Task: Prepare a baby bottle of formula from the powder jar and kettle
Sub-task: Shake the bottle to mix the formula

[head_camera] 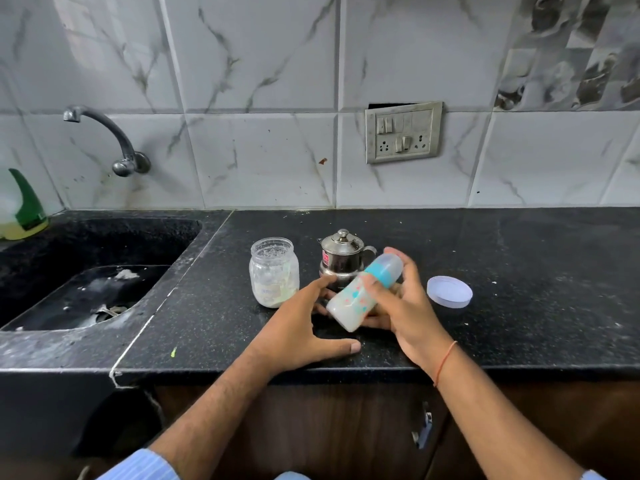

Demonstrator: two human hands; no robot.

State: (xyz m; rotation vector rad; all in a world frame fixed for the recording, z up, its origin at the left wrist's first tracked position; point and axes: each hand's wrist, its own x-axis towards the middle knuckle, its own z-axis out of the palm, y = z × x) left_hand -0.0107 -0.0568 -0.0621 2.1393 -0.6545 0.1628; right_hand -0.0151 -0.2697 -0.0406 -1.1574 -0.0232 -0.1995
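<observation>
A: Bottle (363, 292) is where?
B: Above the table (519, 306), tilted, cap far-right, base near-left, pinched in the right hand (403, 306).
A: And the left hand (301, 327)?
B: Spread, just left of the base, nearer to it.

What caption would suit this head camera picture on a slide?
Right hand tilts a capped baby bottle of milky formula beside the open powder jar and steel kettle.
</observation>
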